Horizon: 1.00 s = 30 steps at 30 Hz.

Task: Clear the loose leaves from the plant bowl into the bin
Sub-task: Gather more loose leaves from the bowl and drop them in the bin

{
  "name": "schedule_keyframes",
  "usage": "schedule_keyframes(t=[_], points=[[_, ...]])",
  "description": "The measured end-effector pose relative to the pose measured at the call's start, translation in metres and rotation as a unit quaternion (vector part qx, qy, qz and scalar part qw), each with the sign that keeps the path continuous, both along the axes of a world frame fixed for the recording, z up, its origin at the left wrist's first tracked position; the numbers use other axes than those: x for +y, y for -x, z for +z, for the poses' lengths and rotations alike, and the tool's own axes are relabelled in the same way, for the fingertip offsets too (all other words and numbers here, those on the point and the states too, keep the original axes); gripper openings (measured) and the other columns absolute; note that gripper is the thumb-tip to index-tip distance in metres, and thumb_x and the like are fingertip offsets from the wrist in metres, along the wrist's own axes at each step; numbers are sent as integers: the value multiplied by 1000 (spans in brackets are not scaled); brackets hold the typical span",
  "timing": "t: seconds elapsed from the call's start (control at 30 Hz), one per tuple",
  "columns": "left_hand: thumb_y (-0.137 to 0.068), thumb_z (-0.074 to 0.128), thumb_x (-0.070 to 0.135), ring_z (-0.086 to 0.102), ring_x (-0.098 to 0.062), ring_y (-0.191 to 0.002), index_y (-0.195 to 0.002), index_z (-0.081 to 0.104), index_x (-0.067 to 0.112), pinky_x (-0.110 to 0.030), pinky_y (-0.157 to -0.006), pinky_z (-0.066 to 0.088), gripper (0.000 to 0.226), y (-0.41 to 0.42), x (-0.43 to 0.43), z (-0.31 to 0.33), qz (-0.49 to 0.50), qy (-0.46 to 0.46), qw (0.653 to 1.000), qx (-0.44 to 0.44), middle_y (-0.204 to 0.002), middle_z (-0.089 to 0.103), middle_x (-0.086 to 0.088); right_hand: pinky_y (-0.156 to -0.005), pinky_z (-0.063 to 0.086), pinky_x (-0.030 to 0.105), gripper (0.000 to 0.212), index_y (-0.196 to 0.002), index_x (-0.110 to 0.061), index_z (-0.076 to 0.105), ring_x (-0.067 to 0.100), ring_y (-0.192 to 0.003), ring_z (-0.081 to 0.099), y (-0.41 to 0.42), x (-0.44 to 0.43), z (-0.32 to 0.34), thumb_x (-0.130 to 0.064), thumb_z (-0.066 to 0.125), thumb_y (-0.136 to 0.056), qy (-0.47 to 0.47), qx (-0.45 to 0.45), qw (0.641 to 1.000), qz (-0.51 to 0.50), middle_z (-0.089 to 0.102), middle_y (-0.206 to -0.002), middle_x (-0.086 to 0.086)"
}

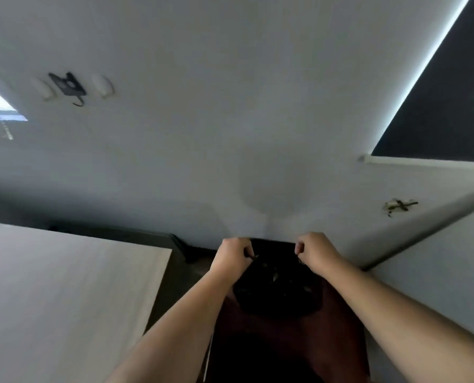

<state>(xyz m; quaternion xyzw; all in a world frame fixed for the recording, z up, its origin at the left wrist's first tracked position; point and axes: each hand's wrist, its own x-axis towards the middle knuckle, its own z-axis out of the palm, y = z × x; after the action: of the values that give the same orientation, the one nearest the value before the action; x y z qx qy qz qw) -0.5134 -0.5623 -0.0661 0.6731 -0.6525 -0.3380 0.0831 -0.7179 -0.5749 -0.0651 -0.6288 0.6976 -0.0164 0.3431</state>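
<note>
Both my hands hang over a dark bin point(278, 299) with a black liner, low in the middle of the view. My left hand point(234, 255) is above the bin's far left rim with its fingers pinched, and a small dry leaf bit point(254, 256) shows at the fingertips. Over the far right rim, my right hand point(315, 251) is closed in the same way, with a small scrap point(301, 262) just under its fingers. A few pale loose leaves point(275, 276) lie inside the bin on the liner. The plant bowl is out of view.
A pale wooden tabletop point(64, 286) fills the lower left, its edge close to the bin. A white wall point(244, 134) rises behind the bin. A dark blind point(451, 106) and a white ledge point(423, 161) are at the upper right.
</note>
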Motion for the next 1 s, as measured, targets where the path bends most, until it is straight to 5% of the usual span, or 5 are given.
schedule_keyframes(t=[0.13,0.27,0.47,0.73,1.0], points=[[-71,63,0,63,-19,-74,-74,71,12,-24,-68,48,14,14,-12,-66,-42,-61,997,-14,-77,70,-5,-69,41,20,19,-76,-13,69,23,-85,66,14,11,-62,1,57,-81,-31,-1,999,-44,69,-91,7],[-78,63,2,66,-23,-81,-77,68,14,-31,-71,54,13,25,-31,-110,-52,-86,995,-16,-84,69,-6,-81,54,33,19,-87,-12,70,27,-92,66,11,0,-109,-2,55,-85,-42,-15,997,-68,68,-100,10],[-84,68,17,62,-23,-104,-118,60,14,-34,-89,52,35,35,-48,-136,-117,-104,987,-31,-114,66,-7,-99,48,33,29,-112,-8,68,28,-109,61,16,-8,-134,-4,60,-85,-51,-22,993,-100,64,-122,12],[-86,64,20,58,-23,-116,-124,55,17,-32,-96,48,39,23,-56,-86,-117,-112,985,-52,-125,62,-6,-95,51,34,22,-107,-11,68,24,-105,63,18,-13,-87,-7,60,-86,-56,-27,996,-63,66,-118,9],[-83,62,20,61,-23,-106,-114,61,18,-34,-92,51,31,-30,-29,28,6,11,998,-60,-114,66,-3,-86,48,25,18,-97,-8,72,25,-99,66,-40,-46,31,-9,61,-82,54,-49,994,86,73,-104,12]])
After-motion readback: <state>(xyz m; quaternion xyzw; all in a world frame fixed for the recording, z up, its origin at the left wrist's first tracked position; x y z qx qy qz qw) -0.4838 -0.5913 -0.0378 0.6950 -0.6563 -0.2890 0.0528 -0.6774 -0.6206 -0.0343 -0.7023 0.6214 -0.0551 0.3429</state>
